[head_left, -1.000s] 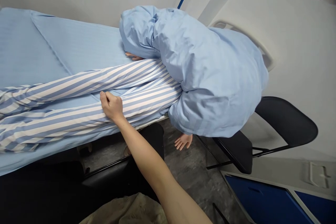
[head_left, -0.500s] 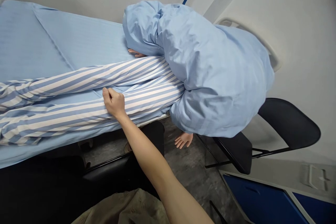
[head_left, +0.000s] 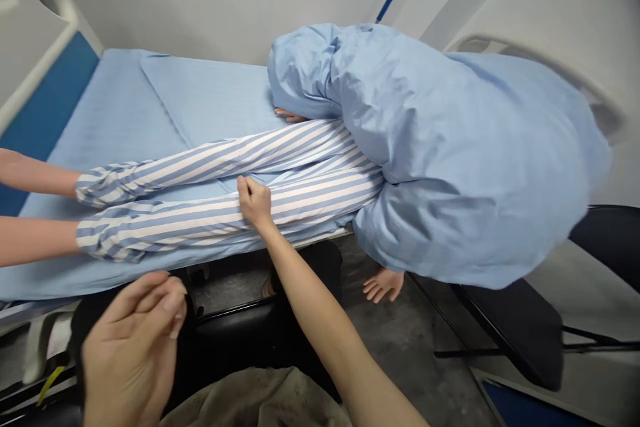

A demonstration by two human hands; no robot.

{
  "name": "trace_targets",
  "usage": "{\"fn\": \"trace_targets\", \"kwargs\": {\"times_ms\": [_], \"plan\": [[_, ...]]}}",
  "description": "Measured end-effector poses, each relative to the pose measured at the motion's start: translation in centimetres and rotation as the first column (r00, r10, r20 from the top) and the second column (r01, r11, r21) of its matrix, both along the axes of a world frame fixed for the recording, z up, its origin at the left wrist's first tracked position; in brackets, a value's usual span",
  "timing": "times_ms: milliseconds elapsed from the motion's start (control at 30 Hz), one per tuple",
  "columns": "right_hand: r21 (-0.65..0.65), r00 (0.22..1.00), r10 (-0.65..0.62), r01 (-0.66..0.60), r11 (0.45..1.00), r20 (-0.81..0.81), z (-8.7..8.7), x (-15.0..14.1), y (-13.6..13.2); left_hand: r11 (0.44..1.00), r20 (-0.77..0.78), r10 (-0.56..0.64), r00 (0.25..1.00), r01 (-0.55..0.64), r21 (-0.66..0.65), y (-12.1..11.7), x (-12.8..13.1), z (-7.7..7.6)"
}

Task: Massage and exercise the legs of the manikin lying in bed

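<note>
While the left hand (head_left: 133, 347) is hovering nearest the viewer, fingers loosely curled together and holding nothing, the right hand (head_left: 255, 203) is pinching a fold of blue-and-white striped pyjama trousers (head_left: 175, 213) on the leg nearer the bed edge. The smooth, thin fabric is covering a manikin (head_left: 383, 283) lying along a bed with a pale blue sheet (head_left: 115, 113), its upper body under a crumpled blue duvet (head_left: 465, 167). A co-worker's forearms (head_left: 35, 173) are reaching in at the cuffs. Beyond, a black folding chair (head_left: 515, 327) is standing.
</note>
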State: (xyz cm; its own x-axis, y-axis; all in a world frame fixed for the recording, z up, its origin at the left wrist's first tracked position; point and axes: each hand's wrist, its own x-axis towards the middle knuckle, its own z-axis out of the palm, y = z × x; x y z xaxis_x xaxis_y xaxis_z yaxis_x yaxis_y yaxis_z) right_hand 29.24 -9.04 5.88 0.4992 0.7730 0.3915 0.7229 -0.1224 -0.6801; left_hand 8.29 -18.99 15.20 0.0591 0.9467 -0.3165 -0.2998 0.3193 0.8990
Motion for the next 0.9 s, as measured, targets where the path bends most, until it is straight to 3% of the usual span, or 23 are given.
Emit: {"fn": "trace_targets", "kwargs": {"times_ms": [167, 300, 433, 567, 700, 800, 900], "plan": [[0.021, 1.000, 0.005, -0.005, 1.000, -0.024, 0.0, -0.2, 0.0, 1.000, 0.058, -0.008, 0.998, 0.009, -0.013, -0.2, -0.5, -0.4], [0.053, 0.999, 0.006, -0.004, 0.999, -0.033, 0.0, -0.2, 0.0, 0.983, -0.104, -0.039, 0.994, 0.057, 0.174, -1.3, -1.0, -0.5], [0.060, 1.000, 0.005, -0.003, 0.998, -0.023, -0.1, -0.2, 0.1, 0.894, -0.298, -0.018, 0.954, 0.149, 0.422, -2.3, -0.8, 0.1], [0.037, 1.000, -0.003, 0.003, 0.999, -0.010, 0.0, -0.2, 0.1, 0.814, -0.368, -0.089, 0.926, 0.281, 0.509, -2.4, -0.3, 0.7], [0.042, 1.000, -0.006, 0.006, 0.999, -0.003, 0.0, -0.2, 0.1, 0.739, -0.391, -0.159, 0.906, 0.372, 0.561, -1.8, 0.0, 0.1], [0.043, 1.000, -0.003, 0.004, 0.999, -0.006, 0.0, -0.1, 0.1, 0.798, -0.280, -0.237, 0.930, 0.351, 0.491, -1.1, 0.2, -0.5], [0.033, 1.000, -0.002, 0.002, 0.999, -0.006, 0.0, -0.1, 0.1, 0.899, 0.027, -0.358, 0.933, 0.337, 0.278, -0.2, 0.5, -0.6]]}}
